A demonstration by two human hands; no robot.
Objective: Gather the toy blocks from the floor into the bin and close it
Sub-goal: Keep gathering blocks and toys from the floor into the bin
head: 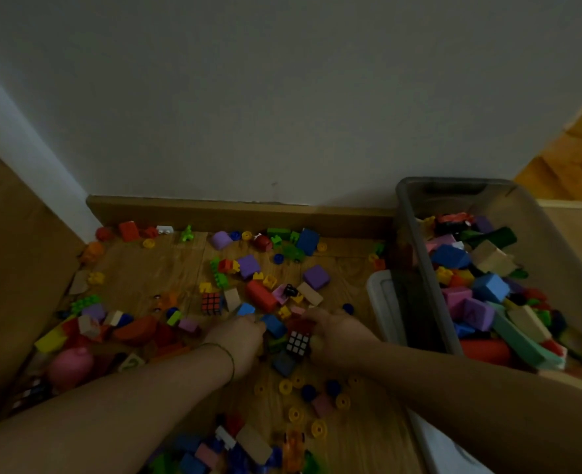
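Left hand [238, 340] and right hand [334, 333] curl round a loose clutch of toy blocks [275, 326]; overfilled, the scoop could shed pieces short of the bin [421, 254]

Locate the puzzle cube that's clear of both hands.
Head view, left of centre on the floor: the puzzle cube lies just beyond the left hand, beside a beige block on its right.

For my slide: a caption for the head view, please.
Left hand and right hand gather blocks on the floor beside the open bin.
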